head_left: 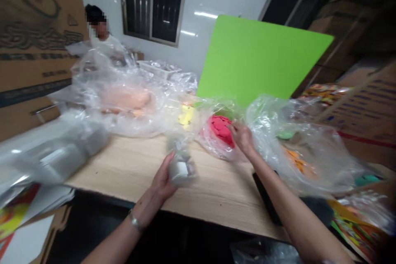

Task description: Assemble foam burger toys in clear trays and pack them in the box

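Head view: counter (123,165) crowded, green board (256,57) propped behind, loose clear bags (312,148) heaped across. Red pieces (220,130) lie bagged mid-counter; right hand (243,138), grip pinched on them. Left hand (162,179), grip closed round small packet (181,167) near the front edge. Risk: slick film slips, packet drops off.

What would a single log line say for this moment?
left hand: holds small clear bag | right hand: at bagged red pieces | surface: wooden table | behind: green board
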